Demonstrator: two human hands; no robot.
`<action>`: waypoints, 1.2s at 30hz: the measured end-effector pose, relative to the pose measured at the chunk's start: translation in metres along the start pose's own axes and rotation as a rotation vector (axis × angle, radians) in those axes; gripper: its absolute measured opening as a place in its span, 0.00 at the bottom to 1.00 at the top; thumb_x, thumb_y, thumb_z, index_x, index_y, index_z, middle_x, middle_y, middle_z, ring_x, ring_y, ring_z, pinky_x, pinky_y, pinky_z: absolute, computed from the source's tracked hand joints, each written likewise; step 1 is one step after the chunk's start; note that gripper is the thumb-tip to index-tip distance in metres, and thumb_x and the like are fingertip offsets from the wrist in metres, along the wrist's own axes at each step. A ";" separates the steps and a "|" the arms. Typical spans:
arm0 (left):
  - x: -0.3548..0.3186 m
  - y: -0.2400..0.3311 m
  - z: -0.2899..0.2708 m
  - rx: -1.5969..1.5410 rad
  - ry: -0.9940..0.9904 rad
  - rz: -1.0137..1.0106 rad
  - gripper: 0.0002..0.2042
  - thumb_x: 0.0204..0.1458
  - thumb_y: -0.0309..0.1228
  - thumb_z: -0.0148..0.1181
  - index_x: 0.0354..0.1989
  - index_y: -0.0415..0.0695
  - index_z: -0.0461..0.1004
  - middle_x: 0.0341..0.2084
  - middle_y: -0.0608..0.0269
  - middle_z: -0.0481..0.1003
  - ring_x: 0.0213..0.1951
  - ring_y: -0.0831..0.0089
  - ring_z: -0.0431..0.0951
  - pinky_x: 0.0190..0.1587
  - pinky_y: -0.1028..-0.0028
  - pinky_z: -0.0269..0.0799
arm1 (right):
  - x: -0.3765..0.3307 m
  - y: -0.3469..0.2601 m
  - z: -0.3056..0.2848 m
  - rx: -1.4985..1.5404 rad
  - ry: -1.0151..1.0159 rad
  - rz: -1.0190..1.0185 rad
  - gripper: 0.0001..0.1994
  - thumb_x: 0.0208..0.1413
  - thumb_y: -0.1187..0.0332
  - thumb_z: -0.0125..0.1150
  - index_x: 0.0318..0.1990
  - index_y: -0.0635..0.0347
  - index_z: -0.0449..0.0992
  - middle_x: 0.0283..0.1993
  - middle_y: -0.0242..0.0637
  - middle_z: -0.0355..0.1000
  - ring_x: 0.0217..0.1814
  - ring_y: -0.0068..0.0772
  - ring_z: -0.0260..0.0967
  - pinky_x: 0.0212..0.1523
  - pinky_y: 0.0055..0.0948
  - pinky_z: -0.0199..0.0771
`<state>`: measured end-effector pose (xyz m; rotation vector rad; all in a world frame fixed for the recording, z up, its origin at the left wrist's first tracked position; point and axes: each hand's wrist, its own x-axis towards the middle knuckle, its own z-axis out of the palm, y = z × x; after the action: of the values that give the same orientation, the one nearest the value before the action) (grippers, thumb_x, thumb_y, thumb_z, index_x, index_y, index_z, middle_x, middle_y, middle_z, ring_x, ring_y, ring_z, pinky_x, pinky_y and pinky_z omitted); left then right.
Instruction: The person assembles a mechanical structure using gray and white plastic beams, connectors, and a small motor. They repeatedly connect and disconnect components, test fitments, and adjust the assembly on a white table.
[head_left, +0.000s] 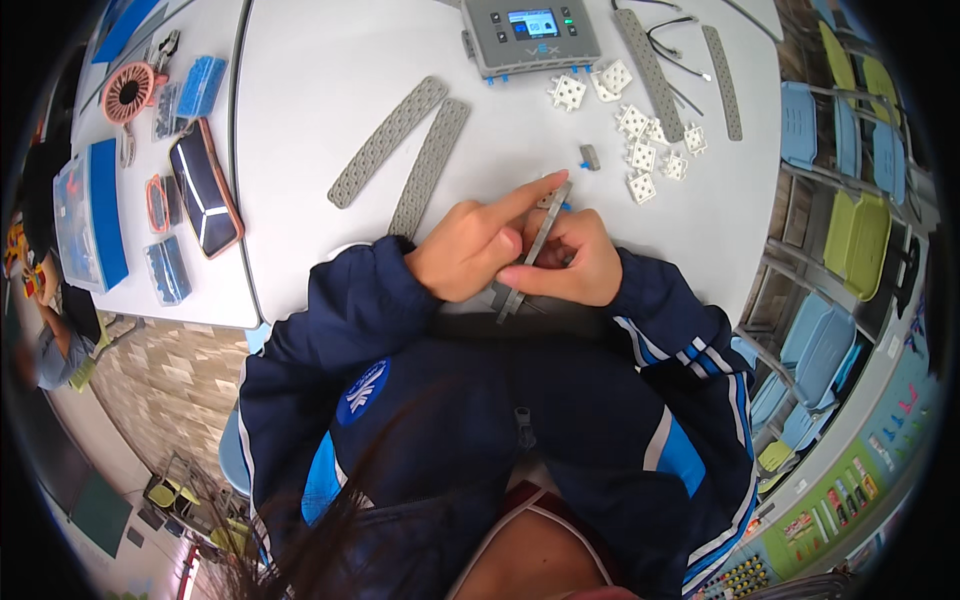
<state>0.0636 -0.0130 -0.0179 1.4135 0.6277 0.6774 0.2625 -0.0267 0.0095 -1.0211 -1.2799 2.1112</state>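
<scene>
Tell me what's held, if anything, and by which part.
A gray strip, by its lower-middle part, in the right hand. The left hand has its index fingertip at the upper end; whether it grips too can't be told.

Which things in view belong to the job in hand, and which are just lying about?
Likely in the job: grey perforated strip, pinched by the right hand, left hand against it; loose grey strips; white connectors; box of blue pieces; grey control unit.

Probably just lying about: phone; pink fan.
</scene>
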 end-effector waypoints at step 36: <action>0.000 0.010 0.017 0.109 0.482 -0.099 0.16 0.67 0.37 0.47 0.44 0.38 0.78 0.18 0.70 0.68 0.23 0.85 0.63 0.30 0.80 0.61 | 0.006 0.017 -0.021 0.117 0.605 -0.477 0.09 0.63 0.67 0.60 0.33 0.61 0.72 0.26 0.29 0.69 0.23 0.17 0.63 0.23 0.21 0.63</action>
<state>0.0756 -0.0240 -0.0067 1.3134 1.1195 0.9249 0.2752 -0.0194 -0.0136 -1.0617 -0.9575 1.3566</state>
